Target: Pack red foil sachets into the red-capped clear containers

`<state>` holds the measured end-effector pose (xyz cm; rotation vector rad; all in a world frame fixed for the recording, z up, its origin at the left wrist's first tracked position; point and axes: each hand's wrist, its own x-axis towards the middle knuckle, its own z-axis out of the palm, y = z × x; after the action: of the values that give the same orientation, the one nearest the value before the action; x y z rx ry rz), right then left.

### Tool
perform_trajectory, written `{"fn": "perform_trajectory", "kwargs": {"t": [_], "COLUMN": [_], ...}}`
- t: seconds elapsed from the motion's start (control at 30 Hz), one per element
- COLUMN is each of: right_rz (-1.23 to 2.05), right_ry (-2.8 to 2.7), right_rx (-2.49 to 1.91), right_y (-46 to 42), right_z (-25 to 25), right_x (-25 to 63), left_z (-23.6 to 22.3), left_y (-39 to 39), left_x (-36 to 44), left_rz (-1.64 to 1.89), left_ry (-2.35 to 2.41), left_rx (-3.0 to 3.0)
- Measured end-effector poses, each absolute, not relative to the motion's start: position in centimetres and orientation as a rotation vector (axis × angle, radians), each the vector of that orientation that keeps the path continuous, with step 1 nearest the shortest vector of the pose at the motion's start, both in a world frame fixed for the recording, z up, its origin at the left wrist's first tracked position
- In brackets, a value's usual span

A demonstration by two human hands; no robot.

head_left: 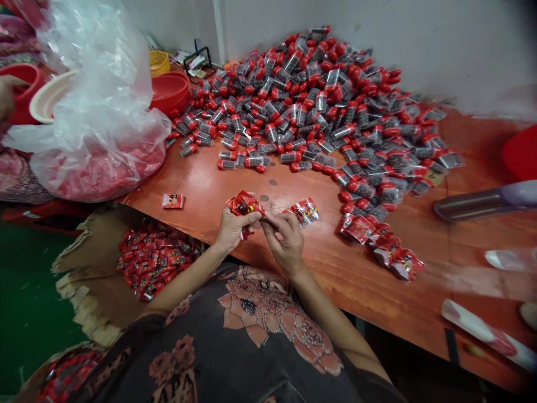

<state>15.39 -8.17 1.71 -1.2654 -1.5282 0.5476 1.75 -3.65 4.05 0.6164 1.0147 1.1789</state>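
My left hand (231, 228) is closed on a small red printed packet (244, 204), held just above the near edge of the wooden table (344, 280). My right hand (283, 238) pinches the same packet's right end, fingers pressed together. Another red packet (306, 211) lies just right of my hands. A single packet (173, 201) lies to the left. A big heap of small clear tubes with red caps (310, 106) covers the back of the table.
A cardboard box (96, 268) with several red packets (155, 260) stands below the table at left. A clear plastic bag (100, 112) sits at left, red bowls (170, 92) behind it. More packets (381, 246) lie at right. Another person's hand (7, 92) shows far left.
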Motion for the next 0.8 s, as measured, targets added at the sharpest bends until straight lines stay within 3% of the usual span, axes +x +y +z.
{"fn": "perform_trajectory", "kwargs": {"t": [0.3,0.53,0.8], "right_rz": [0.780,0.655,1.026], "right_ry": [-1.433,-1.426,-1.236], "right_rx": [-1.192,-1.177,-1.162], "right_y": [-8.1,-8.4,-7.9], "right_z": [2.0,1.6,2.8], "right_x": [15.1,15.1,15.6], "left_z": [4.5,4.7,4.8], "left_y": [-4.4,-4.4,-4.4], "left_x": [2.3,2.5,1.8], "left_rz": [1.190,1.291,1.231], "left_ry": [1.022,1.015,0.985], "left_rx": [0.691,0.594,0.659]}}
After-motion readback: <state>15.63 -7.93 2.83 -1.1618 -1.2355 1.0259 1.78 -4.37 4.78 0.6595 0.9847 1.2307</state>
